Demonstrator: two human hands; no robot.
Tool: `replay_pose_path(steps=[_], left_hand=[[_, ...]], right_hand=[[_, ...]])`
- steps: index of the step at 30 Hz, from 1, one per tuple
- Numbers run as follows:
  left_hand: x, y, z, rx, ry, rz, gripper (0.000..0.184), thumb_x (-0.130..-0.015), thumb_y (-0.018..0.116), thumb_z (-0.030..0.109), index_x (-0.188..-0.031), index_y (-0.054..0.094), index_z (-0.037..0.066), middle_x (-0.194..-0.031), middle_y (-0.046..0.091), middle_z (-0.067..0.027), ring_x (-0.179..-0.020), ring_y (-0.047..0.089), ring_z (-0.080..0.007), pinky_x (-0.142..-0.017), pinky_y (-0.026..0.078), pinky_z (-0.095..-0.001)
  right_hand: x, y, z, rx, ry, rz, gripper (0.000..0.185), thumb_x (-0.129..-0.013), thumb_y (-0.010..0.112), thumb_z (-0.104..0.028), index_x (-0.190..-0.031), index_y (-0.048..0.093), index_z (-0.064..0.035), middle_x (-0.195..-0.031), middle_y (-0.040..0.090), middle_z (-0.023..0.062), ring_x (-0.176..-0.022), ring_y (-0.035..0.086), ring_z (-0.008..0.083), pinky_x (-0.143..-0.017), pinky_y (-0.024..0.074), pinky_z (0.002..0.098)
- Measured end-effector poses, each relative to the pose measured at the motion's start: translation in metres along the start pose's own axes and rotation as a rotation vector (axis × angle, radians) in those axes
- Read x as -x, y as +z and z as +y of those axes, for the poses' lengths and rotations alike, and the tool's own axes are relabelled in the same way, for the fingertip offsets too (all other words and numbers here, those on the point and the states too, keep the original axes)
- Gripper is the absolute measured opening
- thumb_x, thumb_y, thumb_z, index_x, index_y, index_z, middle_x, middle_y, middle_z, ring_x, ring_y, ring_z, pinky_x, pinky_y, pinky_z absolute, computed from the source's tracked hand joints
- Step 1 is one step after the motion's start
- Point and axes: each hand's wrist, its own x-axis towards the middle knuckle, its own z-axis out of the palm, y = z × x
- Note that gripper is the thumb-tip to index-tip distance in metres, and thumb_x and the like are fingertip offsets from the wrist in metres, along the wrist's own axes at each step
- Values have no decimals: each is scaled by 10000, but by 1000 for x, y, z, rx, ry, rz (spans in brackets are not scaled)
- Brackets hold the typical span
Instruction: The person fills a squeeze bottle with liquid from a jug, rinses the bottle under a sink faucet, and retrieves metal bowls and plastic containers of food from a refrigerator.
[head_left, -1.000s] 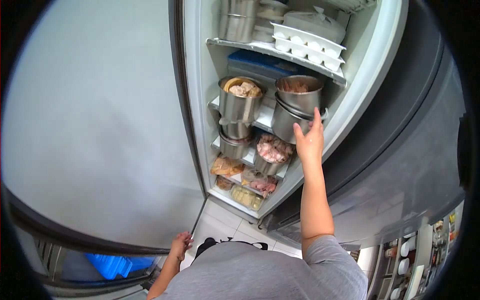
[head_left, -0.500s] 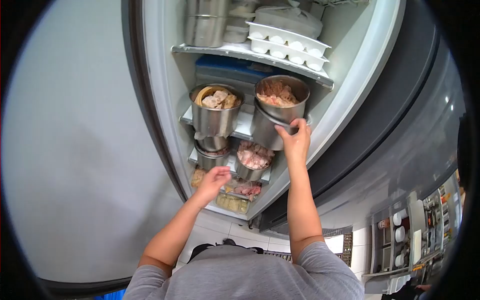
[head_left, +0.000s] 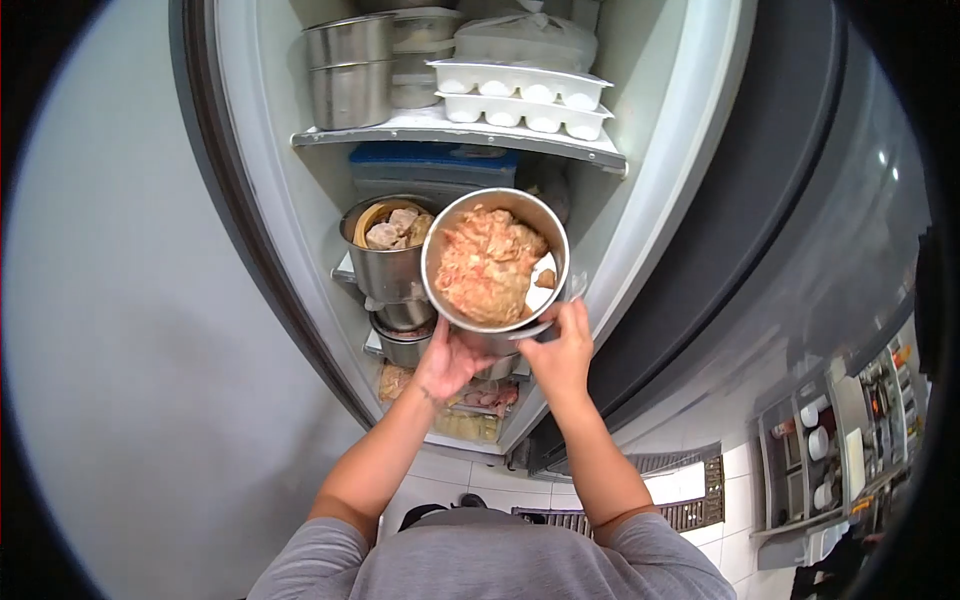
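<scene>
A round steel pot (head_left: 432,285) tilts toward me at the front of the middle fridge shelf. Pinkish raw minced meat (head_left: 490,262) fills most of it, beside a small white patch. Beneath sits a second steel pot (head_left: 487,342), largely covered by the first. My left hand (head_left: 448,365) cups this lower pot's near left side, fingers partly hidden under it. On the right, my right hand (head_left: 562,352) grips the lower pot near its rim, thumb in front.
Left of the stack stands a steel pot (head_left: 385,268) with pale chunks in a wooden ring. Egg trays (head_left: 520,92) and steel containers (head_left: 350,80) occupy the upper shelf (head_left: 450,130). Bagged food (head_left: 465,427) lies at the bottom. The fridge wall (head_left: 640,215) rises close at right.
The two stacked pots have come forward and tipped toward me, showing more meat. My left hand has moved up from below onto the lower pot; my right hand keeps its grip.
</scene>
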Motion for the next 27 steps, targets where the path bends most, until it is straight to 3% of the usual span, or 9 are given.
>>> replay_pose_path(steps=[1, 5, 7, 9, 14, 15, 19, 21, 27], left_hand=[[11, -3, -4, 28, -27, 15, 730, -995, 320, 599, -1480, 330, 53, -1458, 462, -169, -1319, 485, -313, -1070, 423, -518], [65, -18, -32, 75, -121, -117, 722, -988, 374, 582, -1478, 331, 54, -1458, 457, -177, -1308, 492, -324, -1058, 435, -522], [83, -38, -53, 108, -210, -255, 652, -1011, 384, 522, -1493, 303, 91, -1480, 432, -159, -1322, 479, -311, -1052, 440, -536], [101, -32, -75, 78, -303, -254, 641, -1008, 412, 499, -1487, 314, 84, -1476, 437, -161, -1309, 493, -309, -1052, 441, -532], [123, 6, -136, -108, -553, -369, 742, -948, 528, 531, -1481, 327, 56, -1487, 423, -159, -1324, 473, -313, -1057, 438, -505], [125, 22, -157, -173, -604, -401, 805, -927, 541, 569, -1492, 301, 48, -1496, 410, -157, -1356, 436, -322, -1057, 440, -515], [141, 89, -265, -119, -895, -614, 807, -944, 501, 576, -1505, 265, 47, -1498, 401, -174, -1364, 422, -344, -1068, 434, -525], [140, 104, -305, -158, -1077, -502, 756, -955, 480, 535, -1493, 293, 38, -1498, 388, -207, -1315, 476, -358, -1068, 421, -570], [208, 216, -506, -208, -1522, -720, 728, -970, 424, 560, -1493, 306, 68, -1486, 411, -192, -1300, 483, -382, -1069, 405, -590]], right_hand=[[11, -4, -5, -66, 69, 14, 391, -591, 842, -135, -879, 589, -54, -1051, 616, 194, -1186, 534, 454, -944, 480, 461], [59, -47, -28, -53, 24, 29, 410, -577, 886, -178, -854, 613, -49, -971, 641, 133, -1139, 573, 441, -928, 489, 482], [89, -68, -37, -113, 145, 62, 449, -550, 913, -188, -850, 608, -50, -1120, 630, 193, -1137, 589, 413, -927, 498, 440], [121, -99, -38, -54, 170, 41, 470, -536, 924, -183, -859, 608, -54, -1259, 572, 274, -1153, 591, 393, -938, 494, 418], [207, -176, -41, 142, 258, 165, 490, -535, 919, -218, -889, 621, -58, -1126, 623, 203, -1177, 559, 405, -935, 484, 455], [232, -193, -33, 116, 336, 245, 495, -549, 915, -250, -905, 628, -60, -1061, 630, 185, -1159, 559, 410, -929, 483, 467], [326, -286, -28, 351, 440, 440, 490, -569, 922, -264, -921, 634, -83, -1252, 558, 222, -1025, 621, 385, -875, 509, 395], [357, -303, -29, 433, 482, 505, 478, -581, 912, -256, -929, 618, -110, -1265, 531, 219, -1020, 612, 413, -866, 512, 403], [495, -445, -42, 713, 748, 800, 453, -531, 932, -171, -858, 639, -59, -1018, 624, 207, -1021, 605, 383, -897, 487, 403]])
